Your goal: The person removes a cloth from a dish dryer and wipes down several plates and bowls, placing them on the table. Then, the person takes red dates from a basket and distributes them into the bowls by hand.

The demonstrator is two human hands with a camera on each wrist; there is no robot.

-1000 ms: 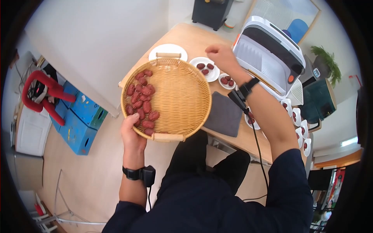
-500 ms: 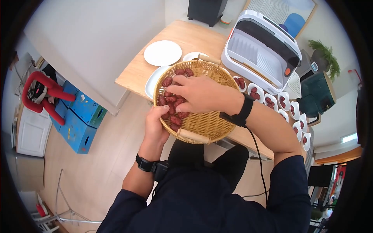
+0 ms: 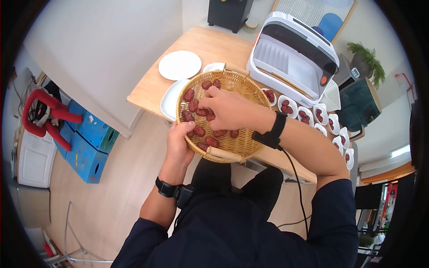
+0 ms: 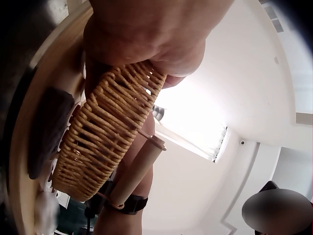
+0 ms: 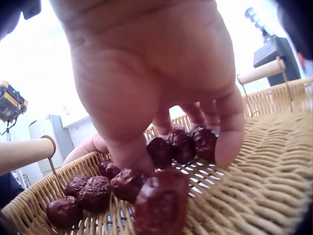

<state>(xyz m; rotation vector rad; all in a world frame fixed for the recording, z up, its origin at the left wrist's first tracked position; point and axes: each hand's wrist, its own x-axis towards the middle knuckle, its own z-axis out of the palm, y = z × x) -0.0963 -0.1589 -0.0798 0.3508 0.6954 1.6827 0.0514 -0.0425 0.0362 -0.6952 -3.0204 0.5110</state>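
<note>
My left hand (image 3: pixel 179 145) holds the round wicker basket (image 3: pixel 258 94) by its near-left rim, thumb over the inside edge. In the left wrist view the woven wall (image 4: pixel 105 132) comes out below the palm. Reddish-brown dried jujubes (image 3: pixel 212 142) lie spread over the basket's left half. My right hand (image 3: pixel 232 109) is down inside the basket, palm facing its floor. The right wrist view shows its thumb and fingers curled round several jujubes (image 5: pixel 181 147), with more of them (image 5: pixel 93 193) beside the thumb.
Small white dishes (image 3: pixel 305 115) with jujubes stand in rows along the table's right side. A white plate (image 3: pixel 180 65) and a white dish (image 3: pixel 172 100) are left of the basket. Behind stands a white dish cabinet (image 3: pixel 292 62). A cable hangs from my right wrist.
My right hand has come from over the table beside a plate of jujubes down into the basket. The basket has shifted right, and its jujubes have spread apart.
</note>
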